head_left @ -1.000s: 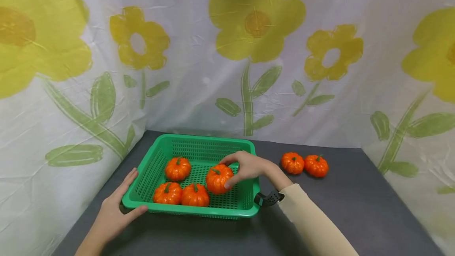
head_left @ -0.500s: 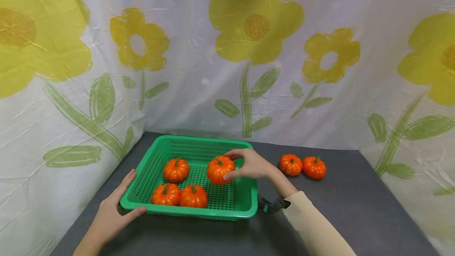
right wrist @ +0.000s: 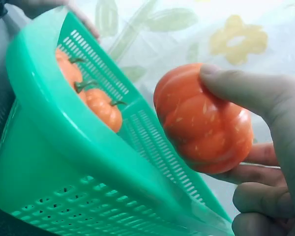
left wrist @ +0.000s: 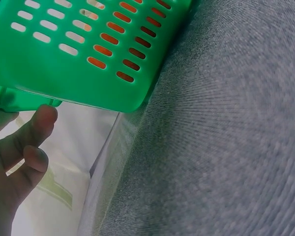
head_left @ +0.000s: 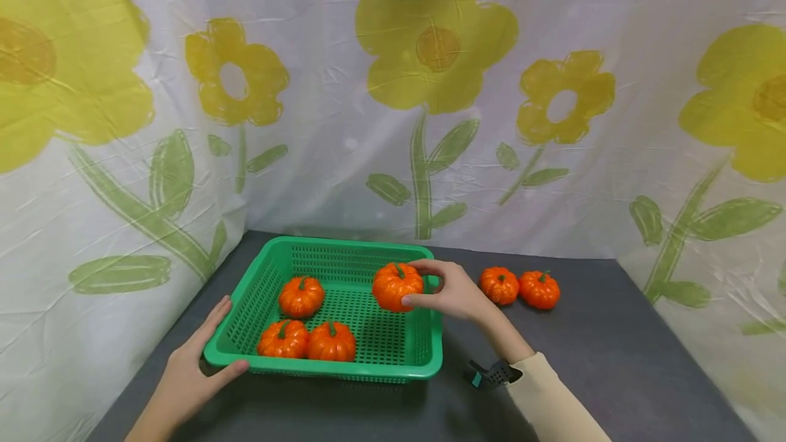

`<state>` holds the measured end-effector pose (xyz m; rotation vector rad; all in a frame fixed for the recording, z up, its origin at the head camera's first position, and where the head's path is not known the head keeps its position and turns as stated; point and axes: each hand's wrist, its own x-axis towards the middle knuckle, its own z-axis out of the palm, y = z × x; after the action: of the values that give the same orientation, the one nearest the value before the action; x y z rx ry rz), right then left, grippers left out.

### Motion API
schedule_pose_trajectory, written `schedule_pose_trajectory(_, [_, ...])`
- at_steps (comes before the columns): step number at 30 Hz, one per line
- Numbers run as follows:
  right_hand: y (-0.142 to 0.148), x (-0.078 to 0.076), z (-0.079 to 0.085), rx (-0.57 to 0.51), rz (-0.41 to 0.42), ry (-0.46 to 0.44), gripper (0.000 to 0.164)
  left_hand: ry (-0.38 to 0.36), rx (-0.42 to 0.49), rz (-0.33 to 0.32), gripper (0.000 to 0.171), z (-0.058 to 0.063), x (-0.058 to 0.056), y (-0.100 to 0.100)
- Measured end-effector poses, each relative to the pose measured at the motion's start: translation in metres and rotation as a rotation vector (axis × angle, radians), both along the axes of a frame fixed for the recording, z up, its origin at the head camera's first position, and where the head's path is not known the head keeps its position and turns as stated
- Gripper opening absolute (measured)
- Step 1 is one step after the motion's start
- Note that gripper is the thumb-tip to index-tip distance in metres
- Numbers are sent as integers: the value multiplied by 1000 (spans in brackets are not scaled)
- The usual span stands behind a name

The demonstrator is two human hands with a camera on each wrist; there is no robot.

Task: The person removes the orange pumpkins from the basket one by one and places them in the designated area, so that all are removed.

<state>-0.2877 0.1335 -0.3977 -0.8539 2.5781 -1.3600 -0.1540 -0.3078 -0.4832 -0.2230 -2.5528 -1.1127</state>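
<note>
Held item: an orange pumpkin [head_left: 395,285], raised over the right part of the green basket [head_left: 331,368]. I read the right hand [head_left: 451,290] as grasping it: thumb on the near side, fingers around the far side, outer fingers curled in the right wrist view. The forearm enters from beyond the basket's near right corner, with a black wrist strap [head_left: 501,374] ahead of a cream sleeve [head_left: 555,398].

Left hand [head_left: 189,375]: not clenched. It spans the basket's near left corner, thumb along the near rim, extended fingers along the left side. My left wrist view crops this hand, so I cannot tell how firmly it bears on the rim.

Inside the basket, a rear pumpkin [head_left: 301,297] sits toward the left; a front-left pumpkin [head_left: 282,340] and a front-middle pumpkin [head_left: 331,342] sit side by side along the near wall.

Right of the basket, a speckled pumpkin [head_left: 499,286] and an outermost pumpkin [head_left: 539,290] rest on the dark table [head_left: 614,360]. Behind the basket hangs a flower-printed cloth [head_left: 325,142].
</note>
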Motion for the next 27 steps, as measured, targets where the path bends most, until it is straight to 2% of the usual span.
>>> schedule_pose_trajectory(12, [21, 14, -3, -113, -154, 6, 66, 13, 4, -1, 100, 0, 1, 1])
schedule_pose_trajectory(18, [33, 21, -5, -111, -291, 61, 63, 18, -3, 0, 101, 1, 0, 1])
schedule_pose_trajectory(27, [51, 28, -9, -92, -392, 105, 63, 13, -6, 6, 101, 0, 0, 1])
